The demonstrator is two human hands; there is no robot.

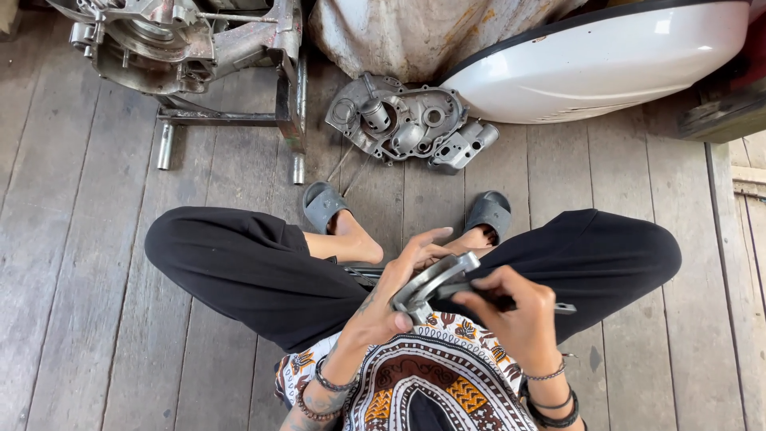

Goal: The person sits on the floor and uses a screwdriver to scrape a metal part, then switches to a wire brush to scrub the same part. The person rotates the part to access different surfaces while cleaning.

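Head view, the only one we have, looks straight down on us squatting on a plank floor (72, 263); our left hand (392, 295) cradles a curved grey metal part (431, 281) just below the centre, its fingers curled under and around the lower edge, the thumb pressed near its 6 o'clock end; our right hand (515, 307) closes narrowly on a thin dark tool (527, 304) whose tip pokes out toward 3 o'clock, laid against the part's upper face. The part hangs in the air above our feet in grey sandals (323, 206), not resting on anything; if the tool slips off the rounded metal, we judge it could jab the left fingers, since they sit directly beyond it; a loose grip could also drop the part onto bare toes. At 12 o'clock a grey engine case half (407, 120) lies flat on the boards; at 11 o'clock a second casing (159, 40) sits on a steel stand (231, 118); at 1 o'clock a white curved body panel (606, 60) leans nearby; small pieces falling could vanish between the planks.
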